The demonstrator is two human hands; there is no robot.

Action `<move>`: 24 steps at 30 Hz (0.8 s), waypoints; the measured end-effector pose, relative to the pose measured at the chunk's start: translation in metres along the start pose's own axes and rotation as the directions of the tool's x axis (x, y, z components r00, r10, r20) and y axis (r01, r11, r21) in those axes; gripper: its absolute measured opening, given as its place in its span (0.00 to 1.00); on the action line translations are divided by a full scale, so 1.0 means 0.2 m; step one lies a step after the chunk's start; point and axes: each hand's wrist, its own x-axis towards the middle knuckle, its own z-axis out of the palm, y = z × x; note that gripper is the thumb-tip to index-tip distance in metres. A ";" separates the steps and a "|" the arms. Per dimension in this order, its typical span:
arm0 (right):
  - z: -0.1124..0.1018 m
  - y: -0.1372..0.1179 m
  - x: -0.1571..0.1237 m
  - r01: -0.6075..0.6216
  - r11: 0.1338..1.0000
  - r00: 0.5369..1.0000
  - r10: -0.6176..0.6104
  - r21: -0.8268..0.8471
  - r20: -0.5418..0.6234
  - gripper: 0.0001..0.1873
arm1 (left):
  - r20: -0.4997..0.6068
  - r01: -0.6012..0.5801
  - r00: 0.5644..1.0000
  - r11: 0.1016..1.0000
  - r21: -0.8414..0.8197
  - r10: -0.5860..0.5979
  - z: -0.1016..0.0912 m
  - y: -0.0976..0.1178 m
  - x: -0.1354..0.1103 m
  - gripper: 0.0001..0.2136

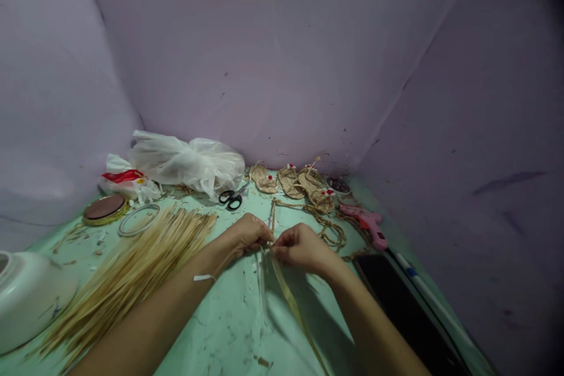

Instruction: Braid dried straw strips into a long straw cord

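Note:
My left hand (pixel 250 232) and my right hand (pixel 303 249) meet near the middle of the table, fingertips almost touching. Both are closed in a pinch on a twisted straw cord (pixel 272 215), just where its loose strands begin. From my fingers a long flat straw strand (pixel 291 301) hangs toward me, with a paler one beside it. Beyond my hands the cord runs up and right into a loose coil (pixel 333 236). What exactly sits between my fingertips is partly hidden. A white band (pixel 203 277) is on my left forearm.
Left lies a bundle of dry straw strips (pixel 145 264), near a white jar (pixel 30 296). Black scissors (pixel 232 198), a plastic bag (pixel 189 161) and small woven slippers (pixel 288 181) line the back. A pink glue gun (pixel 368 223) and dark phone-like slab (pixel 403 305) are right.

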 end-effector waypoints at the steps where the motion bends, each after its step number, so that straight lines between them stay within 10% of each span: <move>1: -0.03 0.02 0.01 -0.020 0.996 0.999 0.022 0.083 -0.031 0.09 | 0.024 -0.006 1.000 1.000 0.005 0.006 -0.01 -0.01 0.01 0.04; 5: -0.05 0.04 0.06 -0.053 0.916 0.964 0.151 0.399 -0.218 0.07 | 0.071 -0.045 0.996 0.999 -0.001 0.045 -0.04 -0.04 0.04 0.05; 9: 0.04 0.00 0.07 -0.191 0.746 0.976 0.211 0.638 0.046 0.06 | 0.105 -0.044 0.994 0.999 0.008 0.042 -0.04 -0.04 0.03 0.05; 16: 0.09 0.02 0.08 -0.182 0.877 0.977 0.212 0.445 -0.018 0.06 | 0.000 -0.076 0.997 0.960 0.269 0.079 -0.03 0.01 0.00 0.04; 24: 0.11 0.01 0.07 -0.189 0.791 0.968 0.250 0.581 -0.025 0.03 | -0.163 -0.002 0.954 0.546 0.838 0.252 0.08 0.10 -0.20 0.09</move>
